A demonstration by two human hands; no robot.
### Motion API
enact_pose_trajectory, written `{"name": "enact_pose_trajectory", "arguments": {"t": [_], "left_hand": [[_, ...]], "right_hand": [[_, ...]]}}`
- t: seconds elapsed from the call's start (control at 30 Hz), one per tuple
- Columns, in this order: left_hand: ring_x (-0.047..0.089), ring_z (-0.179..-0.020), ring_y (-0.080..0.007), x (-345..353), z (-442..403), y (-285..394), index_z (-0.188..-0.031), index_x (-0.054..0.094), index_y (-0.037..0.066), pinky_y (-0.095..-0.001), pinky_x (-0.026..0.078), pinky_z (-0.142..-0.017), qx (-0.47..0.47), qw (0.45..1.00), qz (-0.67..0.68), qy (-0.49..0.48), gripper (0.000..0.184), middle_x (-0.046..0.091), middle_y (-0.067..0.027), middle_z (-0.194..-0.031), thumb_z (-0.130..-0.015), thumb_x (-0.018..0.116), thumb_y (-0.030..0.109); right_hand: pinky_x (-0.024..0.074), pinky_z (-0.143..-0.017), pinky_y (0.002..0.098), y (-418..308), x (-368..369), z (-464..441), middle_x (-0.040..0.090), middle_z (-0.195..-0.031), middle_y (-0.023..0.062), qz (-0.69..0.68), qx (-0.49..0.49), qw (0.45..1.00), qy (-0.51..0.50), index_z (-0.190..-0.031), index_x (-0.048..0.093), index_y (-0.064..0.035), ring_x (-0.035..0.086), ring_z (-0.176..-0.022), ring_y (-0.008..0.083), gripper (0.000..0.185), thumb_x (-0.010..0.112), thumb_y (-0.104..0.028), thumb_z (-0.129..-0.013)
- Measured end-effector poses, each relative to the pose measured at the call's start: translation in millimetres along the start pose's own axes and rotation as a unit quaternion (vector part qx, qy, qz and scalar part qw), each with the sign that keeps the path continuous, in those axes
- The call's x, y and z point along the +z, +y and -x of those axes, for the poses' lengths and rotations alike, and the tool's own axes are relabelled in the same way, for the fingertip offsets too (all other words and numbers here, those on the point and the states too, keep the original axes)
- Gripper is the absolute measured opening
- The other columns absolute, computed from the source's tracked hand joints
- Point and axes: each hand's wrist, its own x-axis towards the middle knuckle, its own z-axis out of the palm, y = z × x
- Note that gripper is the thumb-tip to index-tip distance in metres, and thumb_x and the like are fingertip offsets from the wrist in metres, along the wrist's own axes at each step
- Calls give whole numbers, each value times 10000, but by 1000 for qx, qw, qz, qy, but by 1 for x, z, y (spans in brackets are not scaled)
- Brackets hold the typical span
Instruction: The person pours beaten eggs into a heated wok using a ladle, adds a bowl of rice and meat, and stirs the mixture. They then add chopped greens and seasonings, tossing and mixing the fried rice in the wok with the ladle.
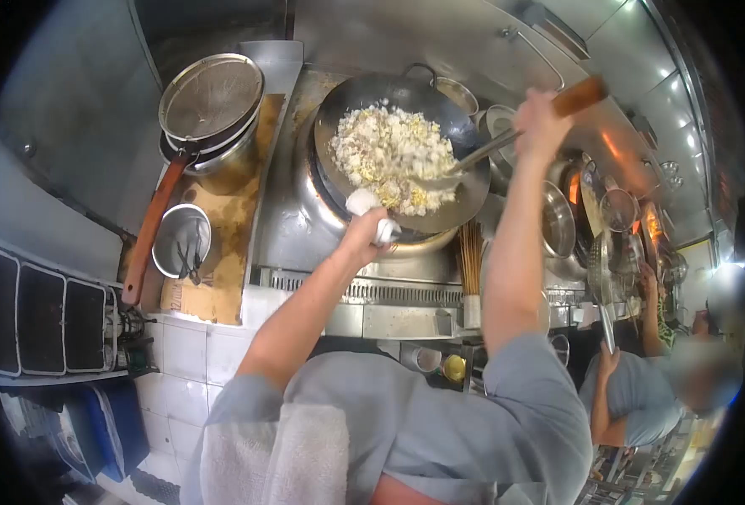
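A big dark wok (471, 198) sits tilted over the round burner of a steel range. Inside it lies white rice mixed with yellow egg-like bits (381, 139), blurred near the middle. My left hand (364, 236) is closed around the wok's near edge through a folded white cloth (362, 201); any handle there is hidden. In my right hand (542, 124), raised over the wok's right side, is a wok ladle (484, 151) with a wooden grip end. The ladle's head rests in the rice, smeared and partly covered, so its exact shape is unclear.
To the left, a wood-handled strainer (212, 97) lies across stacked pots beside a metal pot (181, 240) with utensils. Bamboo sticks (471, 261) stand by the range's front. Rightward, a co-worker (638, 391) holds a perforated ladle (600, 269) near other woks and flames.
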Motion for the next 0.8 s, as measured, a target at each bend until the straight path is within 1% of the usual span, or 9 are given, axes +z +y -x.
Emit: {"name": "enact_pose_trajectory", "arguments": {"t": [0.2,0.3,0.37,0.5,0.53,0.6,0.63,0.73,0.8], "left_hand": [[489,-662,-119,-9,-1,1,-841,537,168,-286,397,-537,-53,998,-14,-11,121,543,20,-736,-794,598,262],[496,-675,-121,-9,2,7,-840,550,168,-286,407,-538,-65,998,7,-13,106,551,19,-750,-797,602,249],[512,-701,-125,-8,1,11,-847,557,165,-292,426,-560,-76,997,14,-28,92,557,16,-759,-802,600,234],[570,-828,-190,-5,-6,18,-964,560,132,-363,481,-775,-98,995,-8,-32,158,583,-38,-878,-844,592,230],[577,-856,-207,-15,-14,-3,-973,558,130,-375,484,-748,11,992,-127,-23,154,581,-47,-906,-848,584,216],[581,-874,-214,3,8,-34,-1042,544,139,-392,483,-705,65,992,-108,16,199,577,-56,-964,-855,568,203],[580,-865,-205,23,48,-37,-1101,532,150,-397,479,-690,0,998,18,52,251,575,-56,-993,-858,561,202],[570,-791,-171,23,153,-29,-1055,511,139,-348,455,-625,-23,999,38,-33,220,581,-64,-996,-843,557,182],[575,-780,-167,5,87,-19,-1019,502,138,-340,452,-613,-35,998,51,-24,184,585,-61,-955,-840,540,164]], "right_hand": [[242,-362,255,1,17,-104,324,-484,-29,-29,4,999,-33,-648,404,-83,323,-364,98,236,595,-11,-767],[237,-370,261,70,10,-104,322,-480,-31,-66,-31,997,-3,-616,393,-97,308,-360,95,262,591,-22,-770],[247,-375,265,80,23,-89,323,-473,-33,-64,102,993,13,-598,400,-104,305,-356,98,265,579,-46,-784],[231,-348,250,16,22,-77,358,-465,-31,-55,125,986,-90,-619,455,-72,323,-348,90,210,609,-85,-761],[231,-334,243,1,29,-32,389,-471,-22,22,91,996,2,-643,488,-56,354,-349,87,179,630,-89,-747],[279,-331,251,23,36,-8,395,-460,-16,74,36,994,77,-660,509,-48,393,-351,95,145,631,-68,-736],[293,-332,255,40,33,-24,389,-455,-17,98,-2,988,121,-655,504,-51,398,-349,98,144,625,-57,-732],[269,-331,248,-15,15,-64,394,-459,-28,-31,67,997,19,-622,482,-60,384,-345,95,165,598,-46,-739],[255,-334,251,-58,18,-13,407,-459,-27,-12,89,995,38,-592,485,-67,374,-347,92,191,602,-60,-744]]}}
